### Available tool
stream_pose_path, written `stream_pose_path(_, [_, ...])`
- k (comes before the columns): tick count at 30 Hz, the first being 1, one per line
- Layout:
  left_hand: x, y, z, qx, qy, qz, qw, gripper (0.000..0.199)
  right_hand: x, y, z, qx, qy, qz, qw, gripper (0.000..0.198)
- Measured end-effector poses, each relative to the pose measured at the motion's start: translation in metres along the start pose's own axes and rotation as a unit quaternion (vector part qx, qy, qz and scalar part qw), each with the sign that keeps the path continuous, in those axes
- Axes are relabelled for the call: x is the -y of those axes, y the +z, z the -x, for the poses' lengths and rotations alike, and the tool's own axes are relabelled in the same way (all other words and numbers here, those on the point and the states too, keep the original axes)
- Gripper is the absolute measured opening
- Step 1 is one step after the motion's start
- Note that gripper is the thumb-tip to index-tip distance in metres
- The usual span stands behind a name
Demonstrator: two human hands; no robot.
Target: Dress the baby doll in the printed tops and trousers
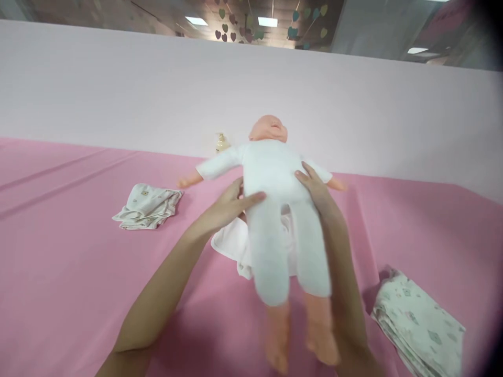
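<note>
A baby doll [275, 173] with a white cloth body and bare plastic head, hands and feet is held up in the middle of the view, face up and legs toward me. My left hand [234, 201] grips its side at the hip, thumb lying over the front. On the other side my right hand [314, 187] clasps the waist, fingers against the belly. Beneath the doll, and partly hidden by it, lies a white piece of cloth [231, 241] on the pink sheet [188, 314]. The doll's feet are slightly blurred.
A folded printed cloth [147, 207] lies to the left. Another folded printed cloth [420, 324] is at the lower right. A small yellowish pump bottle [221, 142] stands at the back by the white wall [157, 89]. Glass runs above the wall.
</note>
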State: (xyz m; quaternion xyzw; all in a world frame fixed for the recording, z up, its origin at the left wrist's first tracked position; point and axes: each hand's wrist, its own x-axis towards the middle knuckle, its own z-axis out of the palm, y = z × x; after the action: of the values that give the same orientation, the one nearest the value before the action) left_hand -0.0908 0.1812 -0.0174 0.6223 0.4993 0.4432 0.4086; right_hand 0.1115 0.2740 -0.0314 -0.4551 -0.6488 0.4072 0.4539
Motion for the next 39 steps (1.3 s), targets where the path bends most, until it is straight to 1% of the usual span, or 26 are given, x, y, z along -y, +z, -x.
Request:
stream_pose_path(2, [0.0, 0.014, 0.006, 0.061, -0.024, 0.002, 0.998, 0.075, 0.001, -0.015, 0.014, 0.005, 0.022, 0.011, 1.0, 0.072])
stream_pose_path(4, [0.007, 0.027, 0.008, 0.1, -0.047, -0.003, 0.994, 0.084, -0.006, -0.023, 0.029, 0.005, 0.056, 0.019, 0.998, 0.075])
stream_pose_path(7, [0.021, 0.039, 0.008, 0.142, -0.102, -0.054, 0.983, 0.102, -0.029, -0.025, 0.051, -0.002, 0.093, 0.011, 0.996, 0.072])
stream_pose_path(9, [0.029, 0.044, 0.009, 0.169, -0.144, -0.11, 0.969, 0.115, -0.048, -0.025, 0.063, -0.002, 0.113, -0.01, 0.994, 0.069])
stream_pose_path(10, [0.031, 0.045, 0.009, 0.178, -0.155, -0.14, 0.962, 0.119, -0.058, -0.025, 0.069, -0.006, 0.118, -0.015, 0.993, 0.069])
stream_pose_path(12, [0.036, 0.047, 0.01, 0.195, -0.147, -0.201, 0.949, 0.12, -0.078, -0.024, 0.076, -0.009, 0.123, -0.011, 0.992, 0.068])
stream_pose_path(16, [0.045, 0.05, 0.008, 0.211, -0.102, -0.306, 0.923, 0.108, -0.109, -0.02, 0.077, -0.007, 0.119, 0.014, 0.993, 0.068])
stream_pose_path(18, [0.05, 0.051, 0.007, 0.208, -0.086, -0.334, 0.915, 0.102, -0.118, -0.02, 0.074, -0.01, 0.093, 0.055, 0.994, 0.065])
stream_pose_path(20, [0.053, 0.052, 0.007, 0.2, -0.069, -0.363, 0.907, 0.099, -0.12, -0.02, 0.07, -0.005, 0.062, 0.128, 0.99, 0.062])
stream_pose_path(21, [0.054, 0.051, 0.007, 0.196, -0.06, -0.382, 0.901, 0.096, -0.118, -0.02, 0.067, -0.002, 0.047, 0.178, 0.983, 0.058])
stream_pose_path(23, [0.05, 0.045, 0.006, 0.181, -0.039, -0.425, 0.886, 0.084, -0.108, -0.015, 0.062, -0.014, 0.005, 0.293, 0.956, 0.045])
stream_pose_path(25, [0.041, 0.035, 0.007, 0.148, -0.029, -0.473, 0.868, 0.065, -0.094, 0.0, 0.055, -0.033, -0.061, 0.388, 0.919, 0.034])
stream_pose_path(26, [0.034, 0.028, 0.008, 0.124, -0.033, -0.492, 0.861, 0.058, -0.086, 0.011, 0.05, -0.025, -0.098, 0.417, 0.903, 0.032])
stream_pose_path(27, [0.027, 0.019, 0.01, 0.095, -0.042, -0.507, 0.856, 0.053, -0.079, 0.024, 0.045, 0.0, -0.135, 0.437, 0.889, 0.032])
stream_pose_path(29, [0.011, 0.0, 0.017, 0.035, -0.061, -0.517, 0.853, 0.052, -0.067, 0.055, 0.034, 0.097, -0.203, 0.459, 0.86, 0.037])
stream_pose_path(31, [-0.002, -0.02, 0.026, -0.02, -0.066, -0.513, 0.856, 0.055, -0.061, 0.087, 0.021, 0.195, -0.254, 0.472, 0.821, 0.045])
stream_pose_path(32, [-0.005, -0.03, 0.03, -0.042, -0.071, -0.509, 0.857, 0.055, -0.061, 0.101, 0.016, 0.225, -0.269, 0.481, 0.803, 0.049])
stream_pose_path(34, [-0.006, -0.046, 0.034, -0.073, -0.087, -0.507, 0.854, 0.056, -0.065, 0.124, 0.006, 0.26, -0.289, 0.507, 0.769, 0.055])
stream_pose_path(36, [0.0, -0.056, 0.032, -0.085, -0.114, -0.521, 0.842, 0.054, -0.072, 0.138, -0.001, 0.279, -0.299, 0.53, 0.743, 0.055])
stream_pose_path(37, [0.005, -0.059, 0.029, -0.085, -0.127, -0.532, 0.833, 0.054, -0.075, 0.143, -0.003, 0.283, -0.3, 0.536, 0.736, 0.053])
stream_pose_path(38, [0.01, -0.06, 0.024, -0.082, -0.137, -0.543, 0.824, 0.054, -0.077, 0.145, -0.005, 0.282, -0.299, 0.539, 0.736, 0.048])
stream_pose_path(39, [0.014, -0.061, 0.02, -0.077, -0.142, -0.552, 0.818, 0.054, -0.079, 0.146, -0.005, 0.271, -0.297, 0.538, 0.741, 0.043])
